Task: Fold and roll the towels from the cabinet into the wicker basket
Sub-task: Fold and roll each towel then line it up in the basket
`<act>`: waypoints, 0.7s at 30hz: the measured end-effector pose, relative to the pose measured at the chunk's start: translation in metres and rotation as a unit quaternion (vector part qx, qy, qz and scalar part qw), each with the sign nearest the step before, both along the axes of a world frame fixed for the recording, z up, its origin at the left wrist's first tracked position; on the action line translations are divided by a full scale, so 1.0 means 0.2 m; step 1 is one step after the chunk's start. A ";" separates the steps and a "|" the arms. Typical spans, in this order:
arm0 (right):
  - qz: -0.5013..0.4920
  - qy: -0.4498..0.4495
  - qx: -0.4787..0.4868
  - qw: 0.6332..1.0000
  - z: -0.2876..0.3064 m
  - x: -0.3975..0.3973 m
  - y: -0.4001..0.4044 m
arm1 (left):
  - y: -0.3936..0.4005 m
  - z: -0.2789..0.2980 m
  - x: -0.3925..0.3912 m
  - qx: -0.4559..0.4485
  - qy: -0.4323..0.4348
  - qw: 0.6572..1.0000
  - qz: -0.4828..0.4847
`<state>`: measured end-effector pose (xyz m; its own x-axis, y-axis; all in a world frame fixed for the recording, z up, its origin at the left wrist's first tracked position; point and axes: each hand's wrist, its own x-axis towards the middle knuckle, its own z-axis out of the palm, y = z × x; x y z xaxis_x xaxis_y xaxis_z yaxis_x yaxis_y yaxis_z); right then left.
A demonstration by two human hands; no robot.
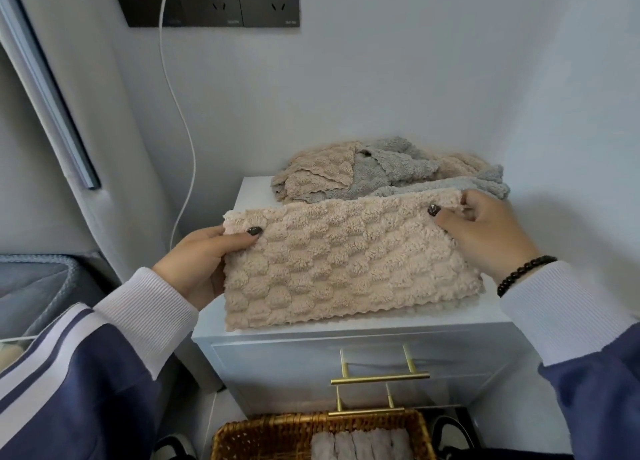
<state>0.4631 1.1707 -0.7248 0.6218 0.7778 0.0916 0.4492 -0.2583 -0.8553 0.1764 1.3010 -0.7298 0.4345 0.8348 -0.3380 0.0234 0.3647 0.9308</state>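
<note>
A beige waffle towel [346, 262] lies folded in half on top of the white cabinet [346, 328]. My left hand [204, 262] pinches its upper left corner. At the upper right corner, my right hand [485, 234] grips the towel's edge. Behind it sits a loose pile of beige and grey towels [391, 172]. On the floor in front of the cabinet stands the wicker basket [277, 432], holding several rolled grey towels [363, 444].
The cabinet has two drawers with gold bar handles [381, 378]. A white cable [180, 113] hangs from a dark wall socket panel [242, 6] down the left of the cabinet. A grey padded seat [34, 286] is at the left.
</note>
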 end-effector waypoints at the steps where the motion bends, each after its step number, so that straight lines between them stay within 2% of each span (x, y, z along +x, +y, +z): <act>1: -0.007 -0.019 0.017 1.000 0.00 -0.01 0.00 | -0.01 0.00 0.00 0.000 -0.004 1.000 0.002; 3: -0.026 -0.034 0.051 0.998 0.03 -0.06 0.00 | -0.02 0.01 0.02 0.011 -0.006 1.000 0.009; 7: -0.038 0.013 0.121 0.992 0.09 -0.18 -0.02 | -0.06 0.02 0.09 0.030 -0.014 0.999 0.005; 12: 0.051 0.086 0.136 0.986 0.15 -0.37 -0.05 | -0.19 0.02 0.22 0.042 -0.038 0.998 -0.030; 16: 0.108 0.059 0.125 0.985 0.12 -0.46 -0.07 | -0.27 0.04 0.28 0.044 -0.070 0.995 -0.057; 21: 0.125 0.020 0.122 0.984 0.07 -0.49 -0.07 | -0.28 0.02 0.30 0.072 -0.075 0.992 -0.078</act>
<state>0.3642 1.1568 -0.7098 0.4212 0.8647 0.2736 0.4368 0.0710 -0.8968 0.2370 1.2452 -0.7263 0.5981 0.7888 -0.1415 -0.0741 0.2302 0.9703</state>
